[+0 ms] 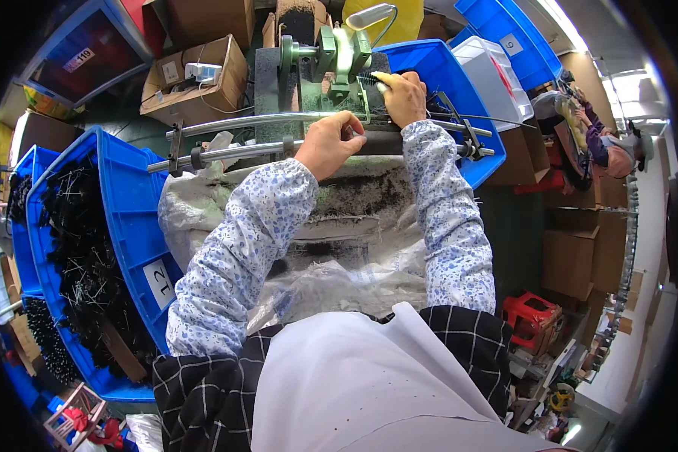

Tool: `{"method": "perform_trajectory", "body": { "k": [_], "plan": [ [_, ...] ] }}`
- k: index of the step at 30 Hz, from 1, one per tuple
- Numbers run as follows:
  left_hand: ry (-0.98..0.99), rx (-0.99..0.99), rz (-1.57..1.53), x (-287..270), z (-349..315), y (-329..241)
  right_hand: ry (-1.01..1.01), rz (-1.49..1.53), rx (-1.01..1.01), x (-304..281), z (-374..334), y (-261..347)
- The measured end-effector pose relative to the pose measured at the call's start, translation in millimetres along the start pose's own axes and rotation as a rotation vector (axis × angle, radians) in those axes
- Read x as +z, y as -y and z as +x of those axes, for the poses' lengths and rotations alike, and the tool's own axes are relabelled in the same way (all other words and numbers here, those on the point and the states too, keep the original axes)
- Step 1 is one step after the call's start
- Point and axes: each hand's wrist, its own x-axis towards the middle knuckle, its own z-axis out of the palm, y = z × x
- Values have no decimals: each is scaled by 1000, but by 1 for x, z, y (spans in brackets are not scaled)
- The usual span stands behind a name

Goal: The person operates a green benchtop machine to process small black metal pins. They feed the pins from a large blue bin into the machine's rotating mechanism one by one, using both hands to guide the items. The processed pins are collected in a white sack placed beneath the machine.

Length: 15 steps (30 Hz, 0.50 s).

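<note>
A green machine (326, 54) with a lit, pale band in its middle stands at the far centre. My right hand (405, 98), with yellow coverings on its fingertips, is closed on a small black-bristled brush (367, 78) just in front of that band. My left hand (330, 145) is nearer and to the left, over two metal rails (241, 123). Its thumb and fingers are pinched together, and what they hold, if anything, cannot be made out. Patterned blue-and-white sleeves cover both forearms.
At left, a blue bin (132, 196) holds many black brushes with wire stems (90, 248). A second blue bin (471, 162) sits behind my right hand. Dusty sheeting (339, 282) lies below the rails. A cardboard box (192, 83) stands far left; another person (599, 139) works at far right.
</note>
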Motion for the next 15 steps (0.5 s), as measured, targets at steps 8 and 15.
{"method": "perform_trajectory", "body": {
  "k": [8, 15],
  "plan": [
    [5, 7, 44, -2, -1, -5, 163, 77, 187, 15, 13, -15],
    [38, -8, 43, -1, 2, -6, 353, 139, 342, 17, 30, -23]
  ]
}}
